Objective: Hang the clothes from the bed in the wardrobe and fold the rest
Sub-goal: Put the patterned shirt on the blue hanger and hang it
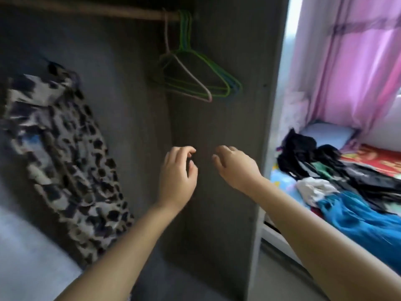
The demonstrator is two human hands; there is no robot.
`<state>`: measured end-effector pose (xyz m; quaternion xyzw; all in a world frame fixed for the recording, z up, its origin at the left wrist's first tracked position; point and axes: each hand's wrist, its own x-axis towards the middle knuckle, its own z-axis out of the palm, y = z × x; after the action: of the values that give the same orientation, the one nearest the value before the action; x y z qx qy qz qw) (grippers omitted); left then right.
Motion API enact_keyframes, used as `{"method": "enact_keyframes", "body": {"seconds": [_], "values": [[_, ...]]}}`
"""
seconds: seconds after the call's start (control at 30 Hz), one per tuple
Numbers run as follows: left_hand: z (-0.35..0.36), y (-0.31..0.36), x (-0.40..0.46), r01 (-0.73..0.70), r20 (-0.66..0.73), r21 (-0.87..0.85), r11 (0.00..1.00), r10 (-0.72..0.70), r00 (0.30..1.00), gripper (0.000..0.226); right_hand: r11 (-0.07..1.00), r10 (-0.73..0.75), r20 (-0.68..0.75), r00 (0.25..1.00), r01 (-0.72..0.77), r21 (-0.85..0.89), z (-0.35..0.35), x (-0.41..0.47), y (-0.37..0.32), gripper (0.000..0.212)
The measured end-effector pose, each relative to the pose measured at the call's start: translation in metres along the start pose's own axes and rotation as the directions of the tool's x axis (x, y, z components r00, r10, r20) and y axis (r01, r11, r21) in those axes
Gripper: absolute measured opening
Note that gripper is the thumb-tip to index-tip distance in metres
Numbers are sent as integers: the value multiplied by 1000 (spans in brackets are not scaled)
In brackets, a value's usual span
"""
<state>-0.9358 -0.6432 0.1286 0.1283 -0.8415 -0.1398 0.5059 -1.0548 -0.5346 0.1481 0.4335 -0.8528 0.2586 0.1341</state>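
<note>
The dark grey wooden wardrobe (227,127) fills most of the view, open, with a brown wooden rail (86,8) across its top. At the right edge of the view lies the bed with its bright patterned sheet (280,181), and heaped on it is the pile of clothes (338,170): black, white, green and blue pieces, none yet hung. At the rail's left end a leopard-print garment in black and cream (60,153) hangs already. At the rail's right end hangs a bunch of thin wire hangers, green, blue and pink (195,77), all bare.

The step in hand looks like fetching a hanger; next, one must be lifted off the rail and carried to the bed. The left hand (176,174) and right hand (235,168) hover below the hangers, fingers loosely curled, holding and touching nothing.
</note>
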Motion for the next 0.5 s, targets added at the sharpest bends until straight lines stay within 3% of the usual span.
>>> {"method": "enact_keyframes", "body": {"seconds": [0.1,0.27,0.5], "values": [[71,36,-27,13,198,-71,997,1,980,39,984,152,27,988,-148,-103,6,-50,81,33],[167,102,-82,19,457,-137,990,46,888,37,925,367,57,928,-359,-125,7,-138,199,35],[296,218,-163,264,738,-187,946,-41,673,26,786,616,101,782,-601,-145,-21,-282,356,30]]}}
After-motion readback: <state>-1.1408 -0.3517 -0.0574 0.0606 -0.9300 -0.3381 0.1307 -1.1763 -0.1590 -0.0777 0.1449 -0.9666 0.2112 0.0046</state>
